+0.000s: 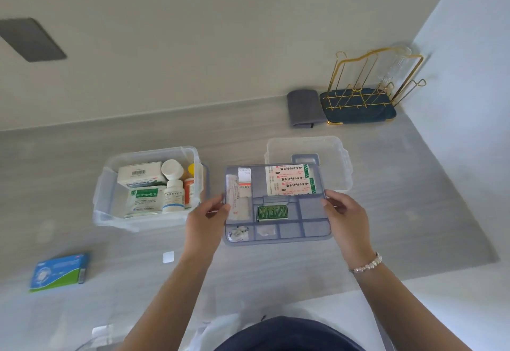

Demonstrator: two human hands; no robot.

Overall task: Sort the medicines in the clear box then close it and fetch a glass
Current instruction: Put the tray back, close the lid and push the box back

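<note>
Head view — divider tray (314, 229) gripped between both hands' fingers (218, 207).

This looks like a home, likely a kitchen corner: a pale grey wood-grain bench (82, 157) meets plain cream walls, and at the back stands a gold-wire drying rack (369, 80) on a dark blue tray (358, 114) holding a glass (394, 66), a folded grey cloth (305, 108) beside it. Household medicine packets fill a clear box (149, 188).

The writing on the medicine boxes (139, 177) is too small to read. A clear thing (95, 338) at the bottom left is cut off.
</note>
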